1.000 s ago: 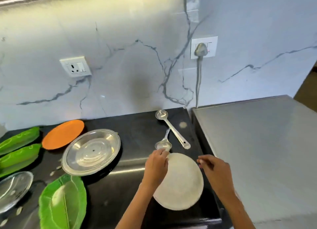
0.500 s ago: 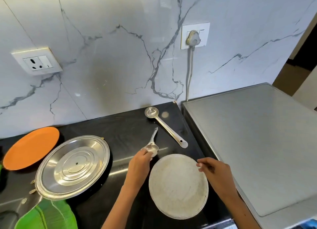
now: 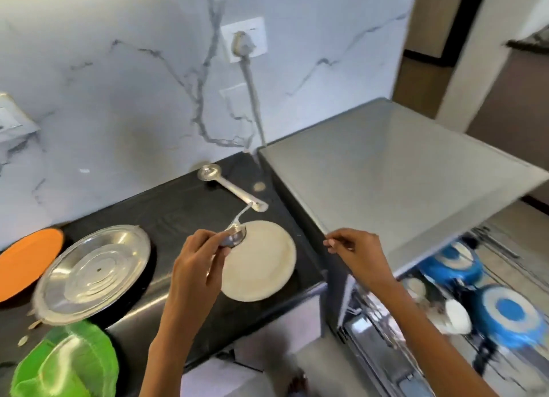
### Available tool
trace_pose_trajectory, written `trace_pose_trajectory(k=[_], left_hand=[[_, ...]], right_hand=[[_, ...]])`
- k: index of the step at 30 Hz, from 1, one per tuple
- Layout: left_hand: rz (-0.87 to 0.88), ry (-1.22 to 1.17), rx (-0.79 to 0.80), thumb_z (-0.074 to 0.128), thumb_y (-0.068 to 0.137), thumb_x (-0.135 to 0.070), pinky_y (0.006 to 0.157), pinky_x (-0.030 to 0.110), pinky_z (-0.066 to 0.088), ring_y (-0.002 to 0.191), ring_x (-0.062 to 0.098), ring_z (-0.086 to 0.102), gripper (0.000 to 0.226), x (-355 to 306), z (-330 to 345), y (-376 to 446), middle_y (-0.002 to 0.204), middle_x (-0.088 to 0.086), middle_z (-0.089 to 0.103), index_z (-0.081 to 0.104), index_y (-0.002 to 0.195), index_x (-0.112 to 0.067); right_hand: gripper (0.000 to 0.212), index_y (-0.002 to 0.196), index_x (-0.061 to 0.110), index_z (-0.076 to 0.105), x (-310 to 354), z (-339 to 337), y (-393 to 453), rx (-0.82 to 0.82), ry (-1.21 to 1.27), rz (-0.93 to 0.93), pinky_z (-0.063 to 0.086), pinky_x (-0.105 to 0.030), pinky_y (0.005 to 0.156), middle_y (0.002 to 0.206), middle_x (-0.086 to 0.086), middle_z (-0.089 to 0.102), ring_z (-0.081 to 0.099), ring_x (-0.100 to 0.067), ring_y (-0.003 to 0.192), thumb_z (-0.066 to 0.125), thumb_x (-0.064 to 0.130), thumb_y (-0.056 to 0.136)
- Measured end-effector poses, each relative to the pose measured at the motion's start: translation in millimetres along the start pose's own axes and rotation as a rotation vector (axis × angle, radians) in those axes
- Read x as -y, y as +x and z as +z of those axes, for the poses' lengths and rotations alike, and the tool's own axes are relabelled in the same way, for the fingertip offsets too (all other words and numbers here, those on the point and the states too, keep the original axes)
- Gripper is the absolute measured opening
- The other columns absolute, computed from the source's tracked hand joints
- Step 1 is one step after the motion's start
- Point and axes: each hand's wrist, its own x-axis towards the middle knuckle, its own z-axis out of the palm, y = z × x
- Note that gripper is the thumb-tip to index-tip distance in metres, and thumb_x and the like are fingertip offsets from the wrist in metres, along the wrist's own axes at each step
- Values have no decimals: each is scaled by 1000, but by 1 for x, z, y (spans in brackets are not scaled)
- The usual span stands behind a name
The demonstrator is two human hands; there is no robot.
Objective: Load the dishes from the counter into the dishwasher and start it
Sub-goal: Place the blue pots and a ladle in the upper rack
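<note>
My left hand (image 3: 197, 266) pinches a small steel spoon (image 3: 236, 233) by its bowl, held just above the left rim of a white plate (image 3: 261, 263) on the black counter (image 3: 166, 206). My right hand (image 3: 356, 251) hovers with loosely curled fingers over the counter's right edge, holding nothing. A steel ladle (image 3: 228, 188) lies behind the plate. The dishwasher (image 3: 386, 170) stands to the right, its rack (image 3: 490, 313) pulled out with blue and white dishes.
A large steel plate (image 3: 92, 272), an orange plate (image 3: 26, 263) and a green leaf-shaped plate (image 3: 65, 364) sit on the counter's left part. A plug and cable (image 3: 246, 57) run down the marble wall behind the dishwasher.
My left hand has lifted the small spoon off the counter and over the white plate's rim. My right hand has left the plate's edge. The view has swung right, showing the dishwasher rack.
</note>
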Motion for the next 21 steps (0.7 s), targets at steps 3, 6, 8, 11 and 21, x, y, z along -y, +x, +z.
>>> trace_pose_trajectory(k=[3, 6, 8, 11, 21], left_hand=[[80, -100, 48, 61, 89, -13, 75, 6, 37, 80, 7, 55, 13, -62, 21, 3, 94, -2, 60, 67, 99, -7], [204, -180, 154, 56, 87, -16, 80, 2, 34, 87, 2, 54, 20, -121, 61, 6, 98, -1, 62, 67, 102, -8], [276, -262, 240, 56, 87, -13, 80, 5, 37, 88, 2, 55, 21, -156, 92, 9, 99, -1, 61, 66, 105, -7], [379, -389, 361, 54, 90, -15, 76, 8, 39, 86, 4, 56, 21, -209, 147, 17, 97, -2, 59, 65, 104, -4], [549, -496, 669, 52, 88, -12, 77, 7, 38, 89, 3, 55, 24, -304, 368, 41, 101, -6, 55, 65, 109, -9]], right_hand=[[13, 86, 14, 72, -20, -51, -30, -103, -4, 26, 54, -17, 71, 73, 10, 70, 65, 8, 66, 68, 4, 80], [12, 88, 13, 72, -47, -111, -68, -210, -6, 71, 54, -18, 68, 72, 11, 69, 64, 9, 66, 67, 4, 81], [11, 88, 13, 73, -67, -145, -92, -290, -52, 89, 47, -7, 63, 74, 10, 70, 61, 14, 65, 69, 5, 80], [12, 90, 16, 73, -103, -191, -125, -415, -124, 163, 43, -5, 63, 78, 5, 73, 62, 7, 71, 71, 12, 80], [45, 109, 33, 61, -238, -249, -152, -591, -143, 319, 51, -20, 84, 111, 16, 64, 61, -1, 101, 67, 1, 78]])
